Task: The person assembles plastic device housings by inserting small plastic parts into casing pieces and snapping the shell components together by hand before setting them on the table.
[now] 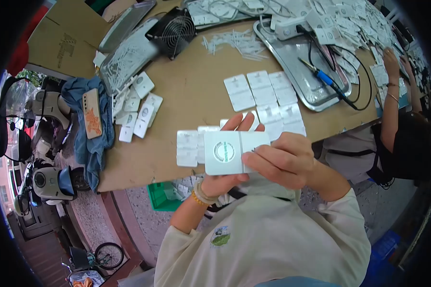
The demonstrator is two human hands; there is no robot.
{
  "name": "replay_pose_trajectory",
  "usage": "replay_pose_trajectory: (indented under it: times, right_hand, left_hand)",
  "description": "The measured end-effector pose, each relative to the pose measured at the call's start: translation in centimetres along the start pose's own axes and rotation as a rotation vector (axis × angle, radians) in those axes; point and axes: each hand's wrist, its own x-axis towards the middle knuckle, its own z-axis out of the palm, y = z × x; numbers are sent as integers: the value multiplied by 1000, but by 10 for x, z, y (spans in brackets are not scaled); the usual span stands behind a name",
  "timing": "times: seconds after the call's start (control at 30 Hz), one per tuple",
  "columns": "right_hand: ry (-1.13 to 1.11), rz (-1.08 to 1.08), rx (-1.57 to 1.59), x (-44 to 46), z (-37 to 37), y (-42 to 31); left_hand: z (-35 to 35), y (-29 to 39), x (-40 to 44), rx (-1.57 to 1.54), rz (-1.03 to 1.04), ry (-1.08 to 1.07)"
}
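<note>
Both hands are on a white flat plastic case [221,152] with a round printed mark and green lettering on its face. My left hand [220,184] holds it from underneath, thumb along the lower edge and fingertips showing past the upper edge. At the case's right end, the bent fingers of my right hand [285,160] grip it, covering part of that end. Just beyond my hands, white plastic panels [261,88] lie in rows on the table. More white panels [187,148] lie left of the held case, partly hidden behind it.
A soldering iron [325,77] with a blue handle rests across a metal tray [316,98]. A black fan [175,33] stands near a tray of thin white sticks [129,60]. White cases [143,119] are piled left, near a phone [92,114]. Another person's hand [391,64] is at right.
</note>
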Motion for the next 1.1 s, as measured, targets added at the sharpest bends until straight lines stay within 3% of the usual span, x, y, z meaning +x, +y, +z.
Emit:
replay_pose_trajectory:
  times: [0.13, 0.17, 0.2, 0.3, 0.37, 0.43, 0.5, 0.57, 0.6, 0.7, 0.8, 0.83, 0.93, 1.07, 1.1]
  right_hand:
    - [128, 93, 41, 14, 28, 26]
    - [157, 199, 203, 16, 32, 32]
    - [158, 400, 410, 18, 37, 33]
    - [96, 959, 1072, 23, 46, 36]
    - [-211, 857, 984, 34, 35, 69]
    - [-441, 854, 833, 37, 36, 115]
    - [-518, 928, 363, 37, 55, 157]
    - [-523, 754, 50, 27, 83, 196]
    - [-477, 717, 58, 27, 96, 208]
    - [-432, 609, 45, 41, 132, 221]
    - [-471, 238, -38, 47, 153, 234]
    - [-627, 99, -194, 49, 153, 235]
    - [-707, 27, -180, 52, 154, 238]
    - [-604, 247, 2, 46, 150, 230]
    - [-521, 486, 295, 48, 148, 220]
  left_hand:
    - [-15, 38, 36, 210, 9, -188]
    - [-23, 50, 38, 203, -43, -181]
    - [-42, 51, 41, 337, 64, -235]
    - [-68, 54, 42, 487, -28, -77]
    - [-73, 62, 52, 489, -130, 19]
    - [-83, 68, 69, 217, -135, 207]
    - [-115, 67, 77, 21, -143, 316]
    - [-113, 64, 82, 7, -66, 471]
    - [-113, 64, 84, 1, -22, 548]
    - [-117, 62, 74, 161, -52, 523]
    - [-114, 66, 74, 171, -163, 502]
    - [-113, 66, 76, 149, -198, 495]
    - [-117, 67, 80, 165, -250, 486]
    - [-118, 65, 81, 227, -246, 469]
    - [-119, 64, 80, 238, -241, 472]
